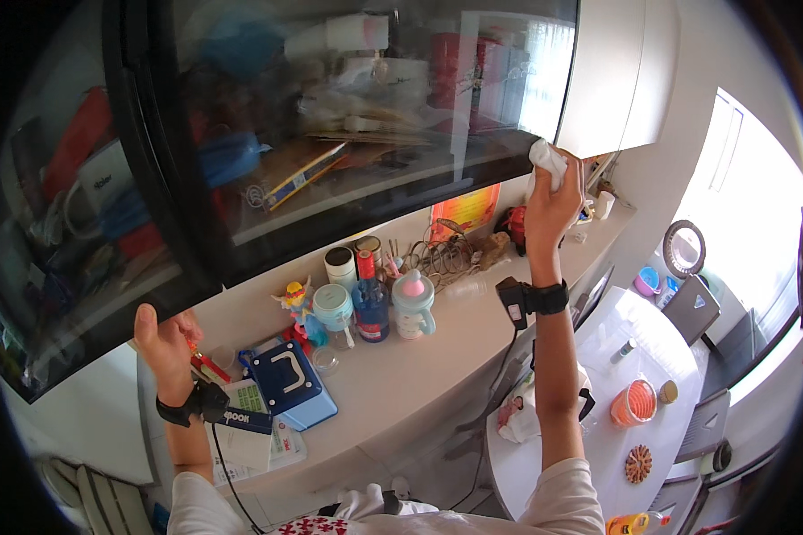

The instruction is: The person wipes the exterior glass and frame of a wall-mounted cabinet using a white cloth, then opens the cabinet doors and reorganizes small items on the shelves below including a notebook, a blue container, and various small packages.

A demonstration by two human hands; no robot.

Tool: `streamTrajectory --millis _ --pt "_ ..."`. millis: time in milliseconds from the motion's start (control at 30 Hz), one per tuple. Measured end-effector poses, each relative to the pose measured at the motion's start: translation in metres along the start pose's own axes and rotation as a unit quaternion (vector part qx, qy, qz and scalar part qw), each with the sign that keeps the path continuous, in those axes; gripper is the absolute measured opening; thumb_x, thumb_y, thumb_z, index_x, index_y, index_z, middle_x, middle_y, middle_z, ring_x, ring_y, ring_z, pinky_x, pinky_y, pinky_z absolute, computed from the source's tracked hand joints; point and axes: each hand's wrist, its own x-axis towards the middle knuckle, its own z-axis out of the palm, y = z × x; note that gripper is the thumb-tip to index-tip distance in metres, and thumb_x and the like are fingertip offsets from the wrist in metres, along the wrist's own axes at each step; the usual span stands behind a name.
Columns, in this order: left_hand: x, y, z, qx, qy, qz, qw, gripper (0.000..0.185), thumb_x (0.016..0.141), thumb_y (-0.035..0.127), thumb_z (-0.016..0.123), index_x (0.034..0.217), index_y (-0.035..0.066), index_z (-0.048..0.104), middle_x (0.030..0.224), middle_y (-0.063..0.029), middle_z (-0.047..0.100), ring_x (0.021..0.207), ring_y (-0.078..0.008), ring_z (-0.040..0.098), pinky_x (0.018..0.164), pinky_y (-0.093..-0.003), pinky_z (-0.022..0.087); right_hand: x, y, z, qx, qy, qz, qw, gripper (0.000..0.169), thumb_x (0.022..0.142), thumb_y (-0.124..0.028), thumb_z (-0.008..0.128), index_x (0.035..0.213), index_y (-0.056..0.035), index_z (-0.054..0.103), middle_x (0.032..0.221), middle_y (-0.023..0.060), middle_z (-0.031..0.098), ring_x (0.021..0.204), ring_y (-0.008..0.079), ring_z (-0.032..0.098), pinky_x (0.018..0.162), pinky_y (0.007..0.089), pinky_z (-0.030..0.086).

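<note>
My right hand (554,207) pinches a crumpled white cloth or tissue (547,160) against the lower right corner of a dark-framed glass cabinet door (388,200). Over on the left, my left hand (164,341) grips the lower frame of the glass front (134,328), thumb in front and fingers curled underneath. Behind the glass, partly veiled by reflections, are a yellow-and-blue narrow box (306,176), a blue bag (231,157) and stacked papers. Each wrist wears a black strap with a small device and a cable.
Below runs a counter (401,374) holding a blue bottle (371,307), a baby bottle (413,304), a lidded jar (333,307), a fairy figurine (299,301), a blue box (294,384) and a coil of wire (441,257). To the right stands a white table (602,461) with an orange basket (634,403).
</note>
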Motion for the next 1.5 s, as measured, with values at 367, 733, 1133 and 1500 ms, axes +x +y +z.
streamTrajectory --millis 367,733,1133,1500 --pt "0.001 -0.016 -0.018 0.025 0.036 0.061 0.997 0.06 0.085 0.061 0.056 0.068 0.004 0.057 0.055 -0.0078 0.054 0.041 -0.0185 0.05 0.038 -0.0271 0.034 -0.067 -0.209 0.043 0.107 -0.065 -0.288 0.949 0.027 0.065 0.0 0.065 0.09 0.0112 0.065 0.089 0.0123 0.06 0.072 0.0238 0.059 0.06 0.0304 0.049" --pt "0.002 -0.005 -0.001 -0.016 -0.017 0.049 0.999 0.057 0.087 0.057 0.056 0.065 0.004 0.054 0.054 -0.0061 0.051 0.042 -0.0193 0.051 0.037 -0.027 0.036 0.058 -0.006 0.026 -0.133 0.065 0.012 0.989 0.024 0.093 -0.018 0.054 0.098 0.0056 0.052 0.089 0.0227 0.056 0.083 0.0409 0.055 0.073 0.0477 0.043" --pt "-0.003 -0.002 -0.006 -0.001 0.021 0.02 1.0 0.047 0.09 0.048 0.056 0.072 0.004 0.057 0.057 -0.0064 0.054 0.046 -0.0153 0.051 0.041 -0.026 0.038 0.015 -0.1 0.041 0.079 -0.069 -0.319 0.942 0.036 0.066 0.007 0.052 0.1 -0.0007 0.062 0.098 0.0158 0.061 0.087 0.0326 0.057 0.077 0.0404 0.047" --pt "-0.008 0.009 0.01 -0.009 0.044 -0.014 0.999 0.042 0.091 0.04 0.058 0.07 0.003 0.052 0.058 -0.007 0.052 0.046 -0.0167 0.051 0.041 -0.0262 0.037 0.15 -0.014 0.043 0.064 -0.006 -0.312 0.948 0.043 0.067 0.015 0.043 0.1 -0.0059 0.062 0.103 0.0116 0.063 0.096 0.0333 0.057 0.085 0.04 0.045"
